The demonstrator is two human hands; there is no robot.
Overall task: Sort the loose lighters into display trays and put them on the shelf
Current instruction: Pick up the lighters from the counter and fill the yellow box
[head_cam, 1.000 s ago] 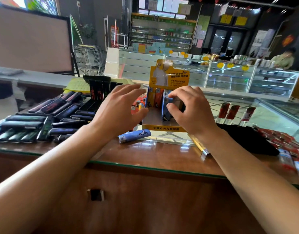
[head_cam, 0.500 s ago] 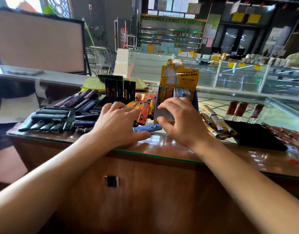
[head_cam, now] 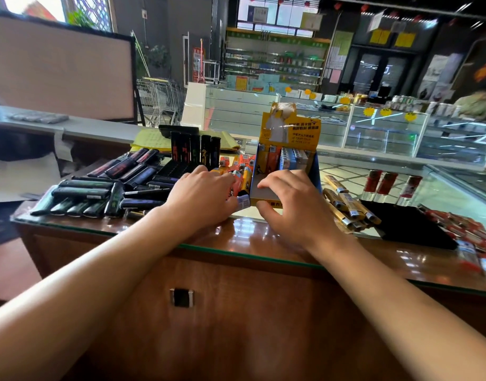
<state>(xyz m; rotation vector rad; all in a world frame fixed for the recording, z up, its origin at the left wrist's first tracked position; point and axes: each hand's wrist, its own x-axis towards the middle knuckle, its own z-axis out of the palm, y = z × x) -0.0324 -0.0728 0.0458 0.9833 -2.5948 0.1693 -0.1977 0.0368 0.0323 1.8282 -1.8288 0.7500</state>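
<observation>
A yellow and blue cardboard display tray (head_cam: pixel 313 166) stands on the glass counter (head_cam: pixel 264 243), with several orange, blue and white lighters (head_cam: pixel 284 159) upright in its back rows. My right hand (head_cam: pixel 294 207) grips the tray's low front wall, thumb on the outside and fingers over the rim. My left hand (head_cam: pixel 200 196) lies just left of the tray, curled round a blue lighter (head_cam: pixel 243 201) whose end sticks out past my fingers. Loose orange lighters (head_cam: pixel 243 171) lie heaped behind that hand.
Several black lighters (head_cam: pixel 99 193) lie across the counter's left, and a few stand upright (head_cam: pixel 195 147) behind them. Gold lighters (head_cam: pixel 346 206) lie right of the tray beside a black tray (head_cam: pixel 409 226). Red lighters (head_cam: pixel 470 229) lie at the far right, and three red ones (head_cam: pixel 384 182) stand upright.
My left hand dropped onto the blue lighter lying on the counter and closed over it. My right hand slid from the tray's lighters down to its front wall.
</observation>
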